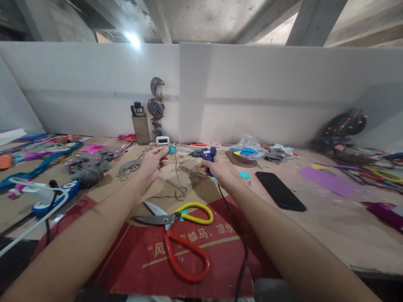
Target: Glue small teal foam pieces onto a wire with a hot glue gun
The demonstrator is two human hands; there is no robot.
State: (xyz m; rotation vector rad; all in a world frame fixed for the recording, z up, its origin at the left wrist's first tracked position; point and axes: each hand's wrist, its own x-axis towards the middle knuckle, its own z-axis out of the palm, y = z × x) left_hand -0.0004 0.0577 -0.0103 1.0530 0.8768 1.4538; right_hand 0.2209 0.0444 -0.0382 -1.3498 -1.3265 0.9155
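Observation:
Pinched in the fingertips of my left hand (154,162) is a small teal star (172,149). A thin grey string (179,178) hangs from the star and loops loosely on the cardboard (135,197). My right hand (216,165) is wrapped around a blue glue gun (209,155), its nozzle pointing left toward the star, with a gap between them. The gun's black cord (231,212) runs down toward me. Nearer to me lie open scissors (169,219) with one yellow and one red handle, partly over a small teal scrap.
A black phone (280,191) lies to the right. A bottle (140,126) stands at the back by the white partition (252,92). At left are a blue power strip (59,197) and a grey yarn ball (91,178). Purple paper (325,181) lies at right.

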